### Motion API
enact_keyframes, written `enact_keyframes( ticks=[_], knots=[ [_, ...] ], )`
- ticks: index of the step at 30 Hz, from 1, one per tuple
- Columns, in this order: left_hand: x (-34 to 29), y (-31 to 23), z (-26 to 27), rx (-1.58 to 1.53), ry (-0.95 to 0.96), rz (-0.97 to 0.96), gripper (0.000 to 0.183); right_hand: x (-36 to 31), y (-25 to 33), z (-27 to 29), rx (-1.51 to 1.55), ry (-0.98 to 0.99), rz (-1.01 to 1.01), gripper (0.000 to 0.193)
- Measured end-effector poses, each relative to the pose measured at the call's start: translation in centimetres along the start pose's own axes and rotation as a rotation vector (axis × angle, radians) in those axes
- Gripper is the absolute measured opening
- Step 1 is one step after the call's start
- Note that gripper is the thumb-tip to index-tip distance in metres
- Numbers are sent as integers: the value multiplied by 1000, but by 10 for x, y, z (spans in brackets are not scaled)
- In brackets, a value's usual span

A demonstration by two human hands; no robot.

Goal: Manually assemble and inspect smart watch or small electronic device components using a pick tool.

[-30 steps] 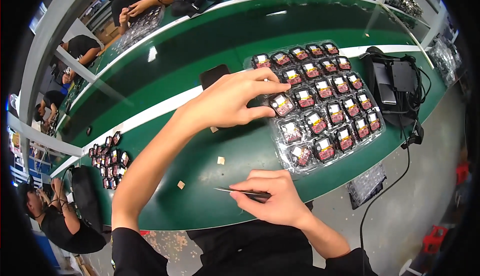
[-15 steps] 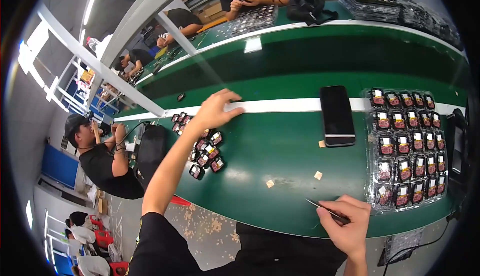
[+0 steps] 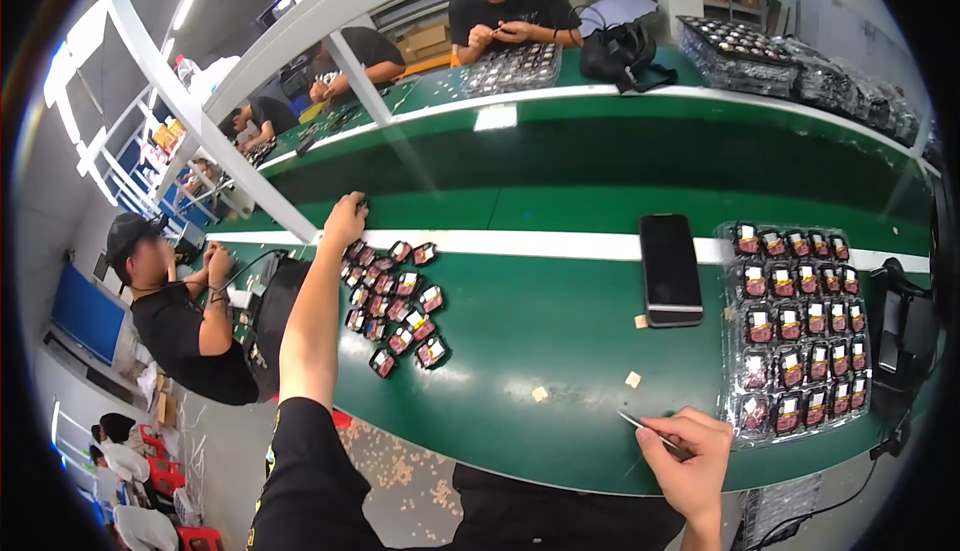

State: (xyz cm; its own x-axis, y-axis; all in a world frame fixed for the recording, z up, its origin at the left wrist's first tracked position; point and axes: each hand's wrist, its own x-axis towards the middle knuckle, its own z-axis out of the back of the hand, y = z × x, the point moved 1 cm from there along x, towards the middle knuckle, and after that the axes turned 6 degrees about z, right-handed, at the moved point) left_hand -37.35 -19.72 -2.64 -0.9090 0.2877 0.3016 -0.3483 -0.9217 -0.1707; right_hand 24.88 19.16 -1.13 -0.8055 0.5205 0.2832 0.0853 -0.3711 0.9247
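I note a loose cluster of small dark components (image 3: 395, 301) with red and white faces, lying flat and scattered near the left end of the green worktop (image 3: 560, 341). Thin metal tweezers (image 3: 650, 431) lie nearly level at the worktop's near edge, tips pointing left.
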Motion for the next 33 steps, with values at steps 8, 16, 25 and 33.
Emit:
enact_keyframes(
  ticks=[8, 16, 25, 33],
  knots=[
    [-2, -12, 26, -28, 11, -45, 42, 5, 9, 2, -9, 51, 36, 14],
    [-185, -297, 75, -371, 371, -970, 40, 9, 7, 1, -25, 52, -7, 16],
    [-274, -350, 72, -372, 232, -1049, 69, 10, 5, 2, -65, 73, 48, 18],
    [-258, -328, 56, -578, 477, -951, 64, 11, 0, 1, -114, 72, 76, 20]
  ],
)
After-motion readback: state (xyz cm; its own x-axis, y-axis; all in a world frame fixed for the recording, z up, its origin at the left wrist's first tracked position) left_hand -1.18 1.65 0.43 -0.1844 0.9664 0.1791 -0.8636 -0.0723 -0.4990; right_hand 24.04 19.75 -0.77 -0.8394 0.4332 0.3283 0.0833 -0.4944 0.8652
